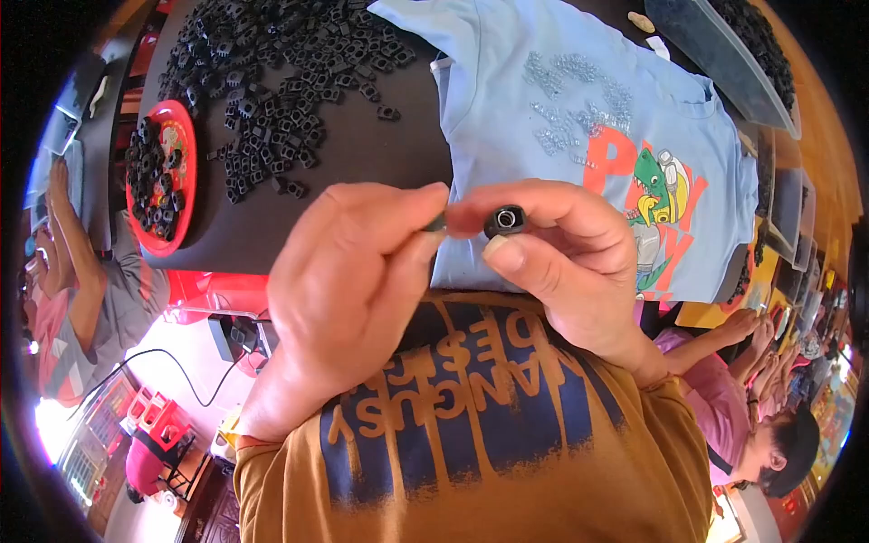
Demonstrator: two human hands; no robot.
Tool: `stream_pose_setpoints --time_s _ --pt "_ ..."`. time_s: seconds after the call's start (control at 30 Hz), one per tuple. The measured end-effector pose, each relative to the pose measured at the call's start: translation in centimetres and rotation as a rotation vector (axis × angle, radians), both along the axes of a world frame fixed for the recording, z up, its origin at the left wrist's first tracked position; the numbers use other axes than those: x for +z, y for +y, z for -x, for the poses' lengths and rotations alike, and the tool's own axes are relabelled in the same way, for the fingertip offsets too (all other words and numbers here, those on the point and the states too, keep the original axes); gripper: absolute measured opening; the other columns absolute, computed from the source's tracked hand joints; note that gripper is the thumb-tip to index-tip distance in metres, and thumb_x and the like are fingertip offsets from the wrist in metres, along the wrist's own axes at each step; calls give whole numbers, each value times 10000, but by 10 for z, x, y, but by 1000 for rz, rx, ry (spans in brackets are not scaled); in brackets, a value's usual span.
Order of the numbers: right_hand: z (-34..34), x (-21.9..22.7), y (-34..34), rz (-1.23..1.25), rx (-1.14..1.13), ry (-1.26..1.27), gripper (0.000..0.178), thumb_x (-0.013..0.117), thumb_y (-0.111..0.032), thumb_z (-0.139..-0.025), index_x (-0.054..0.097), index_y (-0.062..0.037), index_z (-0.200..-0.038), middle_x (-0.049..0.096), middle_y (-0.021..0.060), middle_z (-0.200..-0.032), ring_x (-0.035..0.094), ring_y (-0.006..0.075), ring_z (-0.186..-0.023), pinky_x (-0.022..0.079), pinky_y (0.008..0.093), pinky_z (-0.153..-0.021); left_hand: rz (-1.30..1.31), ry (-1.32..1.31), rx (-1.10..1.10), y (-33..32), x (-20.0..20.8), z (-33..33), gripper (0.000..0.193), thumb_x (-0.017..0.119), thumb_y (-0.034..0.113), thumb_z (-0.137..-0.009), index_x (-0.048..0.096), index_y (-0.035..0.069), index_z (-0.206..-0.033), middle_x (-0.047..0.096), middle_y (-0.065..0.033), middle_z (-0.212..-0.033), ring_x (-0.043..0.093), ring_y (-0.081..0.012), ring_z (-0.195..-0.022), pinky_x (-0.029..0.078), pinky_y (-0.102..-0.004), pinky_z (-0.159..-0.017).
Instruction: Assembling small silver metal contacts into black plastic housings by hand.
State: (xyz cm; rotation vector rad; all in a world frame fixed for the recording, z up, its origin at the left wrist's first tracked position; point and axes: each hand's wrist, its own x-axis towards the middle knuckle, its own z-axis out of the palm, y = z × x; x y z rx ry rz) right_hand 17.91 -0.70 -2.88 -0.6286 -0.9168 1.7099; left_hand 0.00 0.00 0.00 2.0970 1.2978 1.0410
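In front of my chest, my right hand (570,249) pinches a black plastic cord lock piece (504,222) between thumb and fingers. Its round opening faces up, and a shiny ring like the end of a spring shows inside. Close by on the left, my left hand (348,271) has thumb and forefinger pressed together on a small dark piece (436,223), too hidden to name. The fingertips of both hands nearly meet. Beyond them, several small clear-looking springs (579,100) lie scattered on a light blue T-shirt (516,145) spread over the dark table (389,154).
A large heap of black plastic pieces (272,81) covers the table's far left. Beside it stands a red plate (187,172) holding more of them. A clear plastic bin (724,63) is at the far right. Other people sit at both sides, one in a pink shirt (715,398) at right.
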Motion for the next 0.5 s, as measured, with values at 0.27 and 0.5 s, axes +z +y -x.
stream_pose_setpoints --time_s 0.27,0.5 --pt "-3 -2 -1 -146 -53 -245 255 623 29 -826 600 33 -1081 644 109 -991 609 151 -897 459 255 -789 648 -660 -14 -2 15 -6 221 595 174 -862 617 -30 -945 544 -36 -768 433 -50 -613 325 -194 -557" --pt "-3 -4 2 -285 -103 -330 255 644 31 -798 614 21 -1051 647 115 -893 623 185 -796 463 268 -699 635 -591 -46 -1 11 -7 198 586 149 -865 625 -29 -944 549 -40 -816 492 -91 -718 385 -215 -665"
